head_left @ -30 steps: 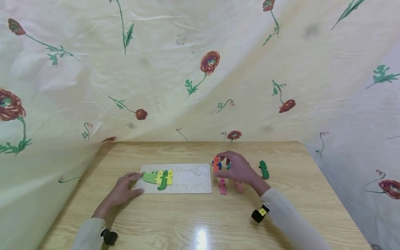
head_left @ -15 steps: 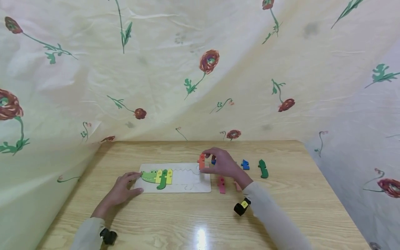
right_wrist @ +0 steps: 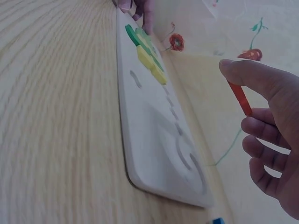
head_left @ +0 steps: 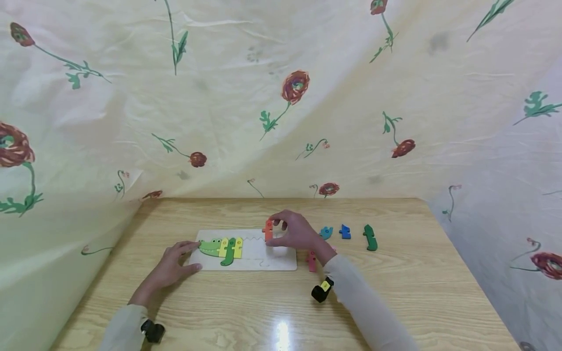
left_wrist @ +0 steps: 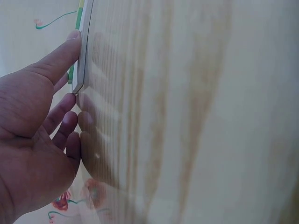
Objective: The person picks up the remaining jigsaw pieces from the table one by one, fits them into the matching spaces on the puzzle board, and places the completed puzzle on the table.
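A white puzzle board (head_left: 252, 265) lies on the table with a green crocodile head (head_left: 210, 249), two yellow pieces (head_left: 238, 247) and a green leg piece (head_left: 229, 254) at its left end. Against that end rests my left hand (head_left: 174, 263), its thumb and index finger touching the board and the other fingers loosely bent beside it. Between thumb and fingertips, my right hand (head_left: 296, 234) pinches an orange puzzle piece (head_left: 269, 231), upright. In the right wrist view the orange piece (right_wrist: 240, 97) shows edge-on, above the board's outlined, uncovered part.
Right of the board lie a teal piece (head_left: 326, 232), a blue piece (head_left: 345, 232), a dark green piece (head_left: 370, 237) and a pink piece (head_left: 311, 262) partly behind the right wrist. Flowered cloth (head_left: 228, 97) hangs behind and beside the wooden table (head_left: 237, 307).
My right hand has carried the orange piece left, from beside the board's right edge to over its right half. The loose pieces it covered now show. My left hand has stayed in place.
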Demonstrator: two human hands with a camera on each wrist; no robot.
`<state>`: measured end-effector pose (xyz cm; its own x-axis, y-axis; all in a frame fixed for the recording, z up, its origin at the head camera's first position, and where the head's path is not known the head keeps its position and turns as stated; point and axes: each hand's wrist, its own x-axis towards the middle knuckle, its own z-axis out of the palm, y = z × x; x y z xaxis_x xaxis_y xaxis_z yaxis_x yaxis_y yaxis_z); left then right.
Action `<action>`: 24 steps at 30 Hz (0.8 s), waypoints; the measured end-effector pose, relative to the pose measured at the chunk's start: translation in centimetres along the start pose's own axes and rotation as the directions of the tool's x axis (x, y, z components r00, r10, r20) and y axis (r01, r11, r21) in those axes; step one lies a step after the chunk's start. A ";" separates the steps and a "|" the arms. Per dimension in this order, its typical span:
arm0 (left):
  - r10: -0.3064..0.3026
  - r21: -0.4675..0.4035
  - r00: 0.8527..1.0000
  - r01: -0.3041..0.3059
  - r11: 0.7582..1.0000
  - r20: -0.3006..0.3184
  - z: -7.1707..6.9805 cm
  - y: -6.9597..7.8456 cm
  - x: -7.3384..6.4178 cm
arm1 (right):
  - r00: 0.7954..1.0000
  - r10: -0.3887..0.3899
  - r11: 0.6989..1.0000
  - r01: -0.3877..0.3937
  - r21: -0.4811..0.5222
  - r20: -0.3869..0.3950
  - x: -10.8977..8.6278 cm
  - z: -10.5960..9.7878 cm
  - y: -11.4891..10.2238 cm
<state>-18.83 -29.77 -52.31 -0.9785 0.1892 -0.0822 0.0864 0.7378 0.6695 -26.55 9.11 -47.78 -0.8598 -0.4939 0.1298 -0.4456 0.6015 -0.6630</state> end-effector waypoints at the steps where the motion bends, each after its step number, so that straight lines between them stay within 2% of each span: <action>1: -0.003 0.002 1.000 0.003 1.000 -0.001 0.0 0.0 0.0 | 1.000 -0.001 1.000 0.001 0.002 0.005 0.1 0.2 -0.1; 10: -0.004 -0.009 1.000 0.004 1.000 0.000 0.1 -0.2 0.1 | 0.999 0.007 1.000 -0.009 0.027 0.052 0.8 2.1 -0.9; 16: -0.004 -0.015 1.000 0.003 1.000 -0.003 0.2 -0.4 0.1 | 0.998 0.017 1.000 -0.018 0.019 0.057 0.9 3.4 -1.1; 24: -0.006 -0.036 1.000 0.005 0.999 -0.006 0.1 -0.1 0.1 | 0.998 -0.017 0.999 0.014 0.037 0.062 1.1 4.6 -1.3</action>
<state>-18.88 -29.77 -52.45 -0.9802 0.1808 -0.0812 0.0743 0.7149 0.6952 -25.80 4.90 -50.21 -0.8350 -0.5420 0.0945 -0.4483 0.5706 -0.6881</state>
